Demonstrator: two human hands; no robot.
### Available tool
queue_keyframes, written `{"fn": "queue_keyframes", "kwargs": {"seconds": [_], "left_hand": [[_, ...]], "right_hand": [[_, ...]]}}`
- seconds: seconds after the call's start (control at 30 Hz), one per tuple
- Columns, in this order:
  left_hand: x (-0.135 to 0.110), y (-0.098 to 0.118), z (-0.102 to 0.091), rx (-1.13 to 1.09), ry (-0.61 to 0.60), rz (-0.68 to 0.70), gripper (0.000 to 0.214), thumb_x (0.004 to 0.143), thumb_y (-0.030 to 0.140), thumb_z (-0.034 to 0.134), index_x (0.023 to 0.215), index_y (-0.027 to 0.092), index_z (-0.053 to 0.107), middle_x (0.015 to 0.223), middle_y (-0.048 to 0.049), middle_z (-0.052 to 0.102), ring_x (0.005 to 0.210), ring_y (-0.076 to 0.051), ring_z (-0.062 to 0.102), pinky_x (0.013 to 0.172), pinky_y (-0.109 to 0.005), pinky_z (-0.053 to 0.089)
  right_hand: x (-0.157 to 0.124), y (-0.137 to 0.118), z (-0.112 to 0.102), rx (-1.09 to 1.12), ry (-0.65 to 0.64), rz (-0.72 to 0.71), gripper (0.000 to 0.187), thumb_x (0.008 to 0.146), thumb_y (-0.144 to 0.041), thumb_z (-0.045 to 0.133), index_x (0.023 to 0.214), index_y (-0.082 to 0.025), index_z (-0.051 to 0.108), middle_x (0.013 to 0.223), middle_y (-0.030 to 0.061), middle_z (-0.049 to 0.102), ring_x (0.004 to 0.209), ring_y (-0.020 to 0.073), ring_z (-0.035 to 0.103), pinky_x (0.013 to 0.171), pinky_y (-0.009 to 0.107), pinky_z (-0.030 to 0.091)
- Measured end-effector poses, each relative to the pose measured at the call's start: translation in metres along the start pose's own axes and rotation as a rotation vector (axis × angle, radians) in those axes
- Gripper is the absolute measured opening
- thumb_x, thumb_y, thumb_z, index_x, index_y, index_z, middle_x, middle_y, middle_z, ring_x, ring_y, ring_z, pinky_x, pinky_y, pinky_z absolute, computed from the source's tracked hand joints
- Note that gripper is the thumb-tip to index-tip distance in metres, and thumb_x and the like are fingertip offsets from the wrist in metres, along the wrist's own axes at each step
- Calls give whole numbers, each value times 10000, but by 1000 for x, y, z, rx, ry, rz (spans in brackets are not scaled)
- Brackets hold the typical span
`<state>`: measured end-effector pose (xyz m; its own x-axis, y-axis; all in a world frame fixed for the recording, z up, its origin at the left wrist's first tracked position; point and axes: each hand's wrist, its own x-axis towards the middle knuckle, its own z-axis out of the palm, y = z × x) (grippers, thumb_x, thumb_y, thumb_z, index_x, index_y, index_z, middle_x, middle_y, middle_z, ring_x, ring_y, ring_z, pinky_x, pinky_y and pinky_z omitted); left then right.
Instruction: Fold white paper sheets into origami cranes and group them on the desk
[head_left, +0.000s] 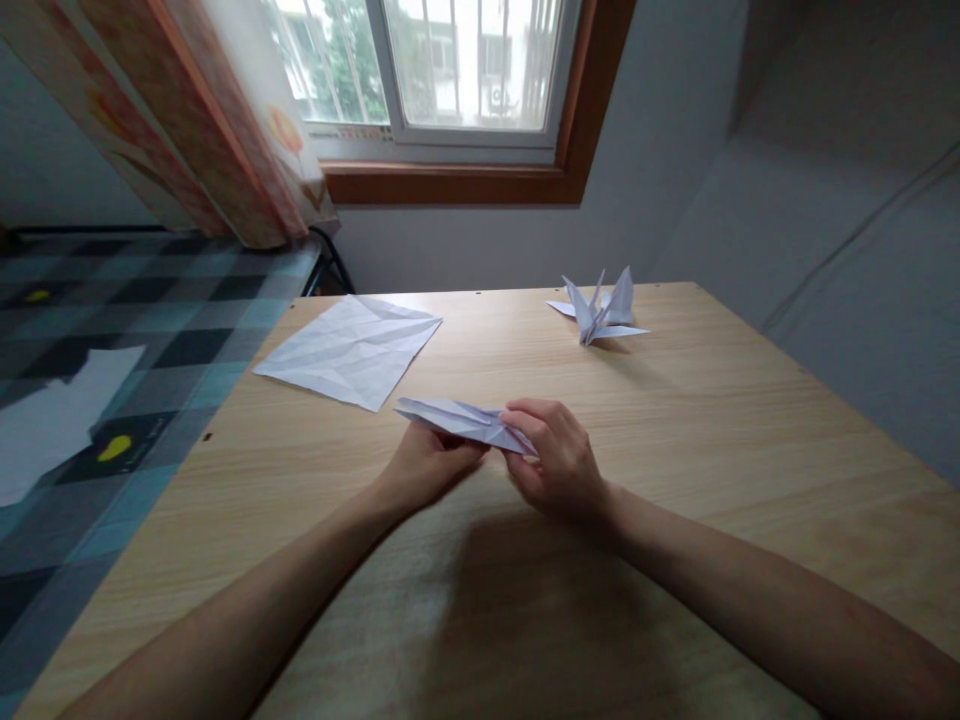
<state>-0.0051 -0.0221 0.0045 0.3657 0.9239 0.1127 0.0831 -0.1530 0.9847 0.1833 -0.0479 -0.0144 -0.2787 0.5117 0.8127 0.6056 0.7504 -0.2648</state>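
Head view showed the paper [461, 417] grasped in both hands above the table [720, 430]; whether it touched the surface could not be told. The right hand [559, 460] pinched its right end, fingers on top and thumb beneath, while the left hand [429, 468] held it from below, most of its fingers hidden. Good folding here, by my judgement, called for the left hold to act as anchor — firm, yet light enough not to dent the layers — with the right lining up the edges before pressing any crease. Working from the middle outward likely suited it best. The creased sheet [349, 350] lay near the paper's left tip; the crane [592, 318] stood farther off, at right.
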Motion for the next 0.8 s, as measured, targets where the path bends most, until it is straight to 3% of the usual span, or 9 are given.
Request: {"fn": "queue_keyframes", "kwargs": {"seconds": [0.2, 0.37, 0.6, 0.8], "left_hand": [[0, 2, -3, 49, 24, 8, 135, 681, 193, 737, 810, 169, 708, 848, -31, 743, 808, -212, 685, 777, -324, 567], [2, 7, -5, 106, 1, 31, 168, 665, 212, 766, 818, 169, 714, 846, -39, 742, 799, -214, 680, 788, -333, 556], [1, 7, -5, 101, -26, 69, 95, 691, 211, 744, 771, 165, 719, 868, -44, 752, 794, -207, 678, 776, -325, 561], [-1, -2, -5, 48, -70, 53, 234, 729, 264, 741, 934, 151, 730, 977, -74, 756, 875, -224, 684, 816, -341, 556]], "right_hand": [[2, 1, 0, -35, -47, -53, 190, 871, -119, 573, 1012, -231, 632, 1199, 115, 661, 1132, 254, 617, 929, 435, 529], [3, 1, 0, 90, -63, -58, 156, 898, -113, 554, 991, -221, 617, 1034, 91, 732, 950, 199, 686, 815, 352, 556], [5, -4, -2, 106, -17, -32, 191, 884, -122, 588, 1036, -229, 630, 976, 71, 729, 909, 202, 672, 805, 355, 549], [7, -6, 0, 61, -30, -53, 147, 906, -133, 554, 999, -196, 650, 858, 65, 704, 784, 191, 632, 720, 329, 533]]}}
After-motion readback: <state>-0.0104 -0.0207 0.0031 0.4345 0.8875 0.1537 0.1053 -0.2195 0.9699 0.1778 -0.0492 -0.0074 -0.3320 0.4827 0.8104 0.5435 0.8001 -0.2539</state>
